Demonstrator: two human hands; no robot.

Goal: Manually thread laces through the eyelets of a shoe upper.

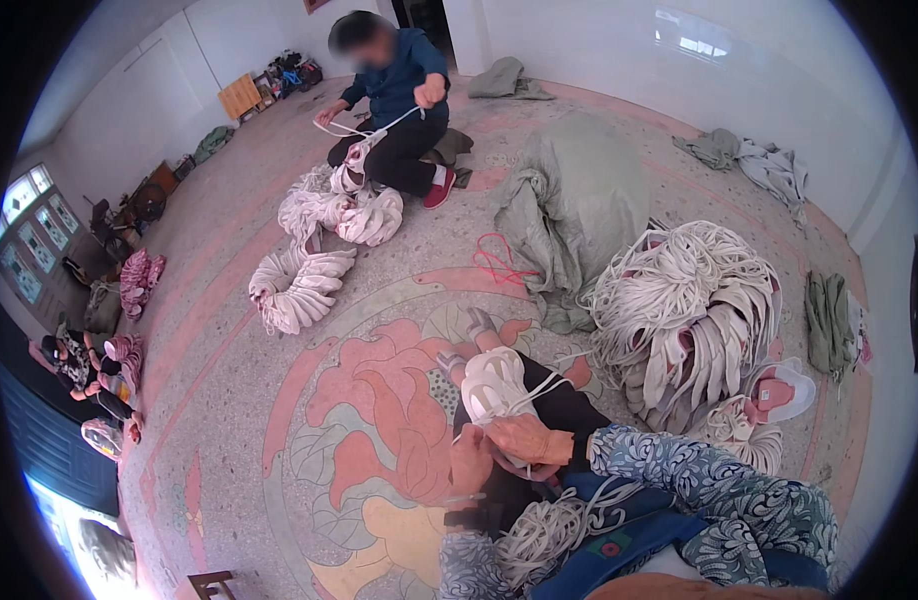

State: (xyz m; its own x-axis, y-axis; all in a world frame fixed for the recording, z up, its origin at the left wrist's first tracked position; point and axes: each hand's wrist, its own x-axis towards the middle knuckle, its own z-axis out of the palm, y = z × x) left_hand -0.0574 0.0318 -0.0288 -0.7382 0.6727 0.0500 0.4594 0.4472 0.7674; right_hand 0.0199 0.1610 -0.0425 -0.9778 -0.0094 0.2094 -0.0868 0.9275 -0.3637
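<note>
A white shoe upper lies over my knees, its toe end pointing away from me. At its near end, my left hand has its fingers closed on the upper's edge by the lace holes. My right hand meets it there, fingertips pinched on a white shoelace; a length of lace runs up to the right. The fingertips partly hide each other. In my lap, beside the right forearm, rests a loose bundle of white shoelaces.
To my right stands a big pile of white uppers and laces, near a large grey-green sack. A red cord lies on the floor. Ahead, a seated person handles a lace beside stacked uppers. Other people sit far left.
</note>
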